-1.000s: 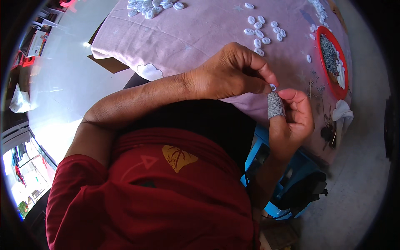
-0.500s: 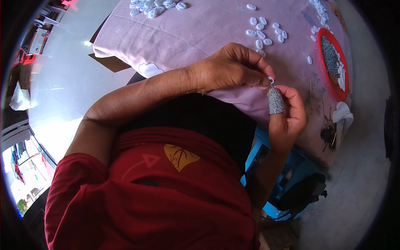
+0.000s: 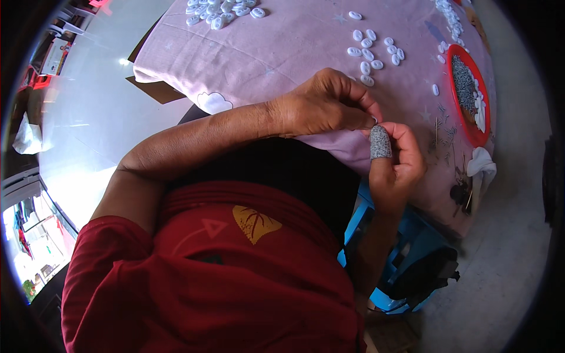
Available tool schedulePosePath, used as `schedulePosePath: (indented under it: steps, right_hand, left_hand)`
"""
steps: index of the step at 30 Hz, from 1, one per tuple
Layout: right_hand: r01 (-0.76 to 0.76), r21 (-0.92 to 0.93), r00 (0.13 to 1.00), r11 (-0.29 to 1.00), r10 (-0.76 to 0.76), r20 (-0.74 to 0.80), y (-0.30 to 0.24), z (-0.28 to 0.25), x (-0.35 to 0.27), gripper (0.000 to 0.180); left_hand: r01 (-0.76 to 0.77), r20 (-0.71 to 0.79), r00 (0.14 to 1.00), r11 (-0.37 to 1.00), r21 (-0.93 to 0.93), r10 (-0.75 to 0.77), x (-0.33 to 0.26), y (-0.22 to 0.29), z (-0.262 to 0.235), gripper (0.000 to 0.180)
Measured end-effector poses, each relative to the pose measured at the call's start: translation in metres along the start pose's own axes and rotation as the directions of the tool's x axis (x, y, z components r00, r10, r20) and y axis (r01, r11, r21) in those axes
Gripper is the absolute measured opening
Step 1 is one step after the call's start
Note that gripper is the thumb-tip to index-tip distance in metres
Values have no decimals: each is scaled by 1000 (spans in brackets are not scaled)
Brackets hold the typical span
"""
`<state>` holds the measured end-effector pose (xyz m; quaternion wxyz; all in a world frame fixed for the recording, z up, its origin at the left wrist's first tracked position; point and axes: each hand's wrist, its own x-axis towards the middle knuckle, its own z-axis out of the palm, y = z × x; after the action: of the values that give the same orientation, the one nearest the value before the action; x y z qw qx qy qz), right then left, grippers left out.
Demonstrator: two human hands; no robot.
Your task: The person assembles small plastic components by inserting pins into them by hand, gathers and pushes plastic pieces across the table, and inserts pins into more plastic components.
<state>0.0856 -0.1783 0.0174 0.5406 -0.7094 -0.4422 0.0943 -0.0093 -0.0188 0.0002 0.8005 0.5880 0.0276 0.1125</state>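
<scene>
Ovals (image 3: 368,54) near left hand (image 3: 326,110): markings (image 3: 354,52) illegible.

Left fingers (image 3: 368,102) mostly hide a small white piece (image 3: 375,120) at their tips.

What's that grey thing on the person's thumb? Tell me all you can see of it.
It is a grey finger cover, speckled light and dark, made of what looks like knitted or woven fabric. Shaped like a small rounded sleeve, it fits over the end of the right hand's thumb, leaving the lower thumb bare. Its rounded tip points away from the wearer, close to the left hand's fingertips; whether it touches them I can't tell. No hole or tear shows.
</scene>
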Motion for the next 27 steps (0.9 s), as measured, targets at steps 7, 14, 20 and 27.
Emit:
schedulePosePath:
  steps: [7, 14, 20, 27]
  right_hand:
    - [-41, 88, 997, 995, 34, 74, -4, -7, 6, 9]
    - [61, -64, 995, 996, -56, 84, -1, -9, 7, 8]
    - [79, -50, 990, 996, -73, 120, -3, -5, 9, 9]
    - [20, -143, 985, 989, 5, 174, 2, -23, 48, 23]
  left_hand:
    - [30, 18, 999, 999, -25, -29, -3, 7, -1, 15]
    - [66, -10, 998, 998, 0, -66, -2, 9, -2, 16]
    - [41, 8, 999, 999, 26, -42, -4, 7, -4, 15]
    - [64, -49, 997, 996, -56, -67, -8, 11, -6, 19]
